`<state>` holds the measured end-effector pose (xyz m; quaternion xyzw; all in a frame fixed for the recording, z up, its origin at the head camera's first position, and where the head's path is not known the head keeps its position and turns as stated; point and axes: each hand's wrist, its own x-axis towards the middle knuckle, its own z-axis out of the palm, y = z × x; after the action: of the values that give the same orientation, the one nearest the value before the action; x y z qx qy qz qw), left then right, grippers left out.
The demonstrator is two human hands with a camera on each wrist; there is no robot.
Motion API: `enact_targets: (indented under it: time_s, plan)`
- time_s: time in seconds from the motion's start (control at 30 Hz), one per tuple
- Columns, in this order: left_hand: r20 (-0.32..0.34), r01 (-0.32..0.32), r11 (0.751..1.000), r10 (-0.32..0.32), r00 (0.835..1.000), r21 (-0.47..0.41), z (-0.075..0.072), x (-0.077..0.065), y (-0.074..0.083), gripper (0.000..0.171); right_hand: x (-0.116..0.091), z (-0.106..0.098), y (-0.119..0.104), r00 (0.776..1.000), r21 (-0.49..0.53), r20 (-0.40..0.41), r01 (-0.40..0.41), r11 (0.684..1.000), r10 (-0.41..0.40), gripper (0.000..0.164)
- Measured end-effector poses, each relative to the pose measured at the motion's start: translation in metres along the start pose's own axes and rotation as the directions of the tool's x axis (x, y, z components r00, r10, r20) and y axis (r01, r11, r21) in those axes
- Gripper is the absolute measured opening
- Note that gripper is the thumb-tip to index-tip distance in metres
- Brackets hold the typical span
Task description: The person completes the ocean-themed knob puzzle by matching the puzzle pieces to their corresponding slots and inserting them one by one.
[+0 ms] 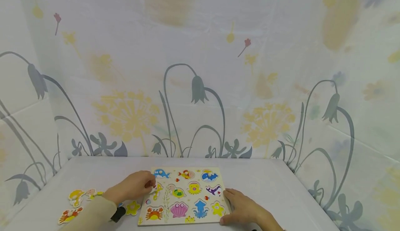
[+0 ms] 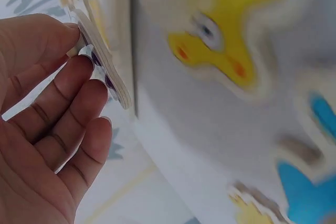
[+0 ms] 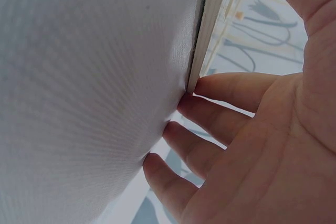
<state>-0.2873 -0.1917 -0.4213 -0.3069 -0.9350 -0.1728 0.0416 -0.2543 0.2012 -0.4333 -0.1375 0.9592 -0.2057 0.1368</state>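
My left hand point(image 1: 139, 186) is at the left edge of a wooden sea-animal puzzle board point(image 1: 192, 196). Between thumb and fingertips it pinches a thin wooden puzzle piece point(image 2: 104, 61), seen edge-on with purple and white on its face; its full shape cannot be made out. That piece stands tilted close to the board. On the other side, my right hand point(image 1: 240, 206) rests against the board's right edge, fingers fairly straight, fingertips on the table and the board's side point(image 3: 210, 30). Knobbed pieces sit in the top row, including a blue whale point(image 1: 160, 173) and a red fish point(image 1: 186, 174).
Loose pieces lie left of the board: a crab point(image 1: 69, 215), a yellow seahorse-like piece point(image 1: 76, 197), and a yellow starfish point(image 1: 132, 207). A black band point(image 1: 118, 214) is at my left wrist. Behind the white table point(image 1: 256, 175) hangs a flower-patterned curtain point(image 1: 200, 50).
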Motion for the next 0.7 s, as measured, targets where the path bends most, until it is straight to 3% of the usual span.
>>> enact_targets:
  time_s: [0.17, 0.37, 0.7]
  plan:
    - [0.005, -0.013, 1.000, 0.013, 1.000, 0.005, 0.010, 0.016, 0.011, 0.009, 0.000, 0.000, 0.000, 1.000, -0.009, 0.000, 0.016, 1.000, -0.016, 0.095]
    - [0.024, -0.075, 0.997, 0.075, 0.997, -0.004, 0.017, 0.033, 0.029, 0.009, 0.001, 0.001, 0.001, 1.000, -0.011, 0.005, 0.017, 1.000, -0.017, 0.095]
    - [0.062, -0.103, 0.994, 0.104, 0.993, -0.021, 0.031, 0.061, 0.057, 0.011, 0.004, 0.003, 0.004, 0.999, -0.028, -0.001, 0.035, 0.999, -0.035, 0.098]
